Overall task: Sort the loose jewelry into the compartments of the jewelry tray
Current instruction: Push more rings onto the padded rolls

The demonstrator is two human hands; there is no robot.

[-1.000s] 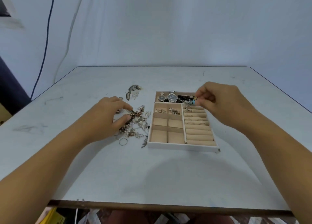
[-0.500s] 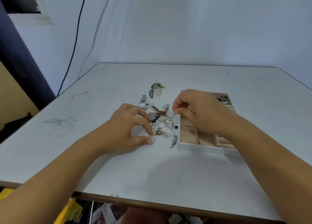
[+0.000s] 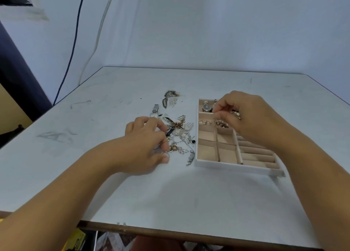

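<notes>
The jewelry tray [image 3: 227,165] sits on the table [image 3: 132,194], at 3 o'clock from the pile of loose jewelry [image 3: 181,133] and just beside it. The right hand [image 3: 248,116] is over the 12 o'clock end of the tray. Its grip is pinched tight, thumb against finger, on a small piece [image 3: 217,112] that looks like a thin wire. It is too tiny to say what it is. Under that pinch is a box with gold bits [image 3: 222,124] in it. At 12 o'clock from that box is the long box with the watches [image 3: 206,107]. The left hand [image 3: 145,146] rests on the 9 o'clock side of the pile, with its fingers bent down by a little ring [image 3: 165,152]. I cannot tell if its grip has closed on anything. A silver watch [image 3: 155,111] lies on the table at 11 o'clock from the pile. I think the step now is to put the small piece into the box where it belongs. To do it well, the right hand should go low into the box with things like it. Then it should let go softly, so the piece does not bounce into the next box. The left hand should pick one thing only and lift it slowly, because the chains look tangled and could drag others along. The boxes at the 6 o'clock end look bare, so much sorting is left.
</notes>
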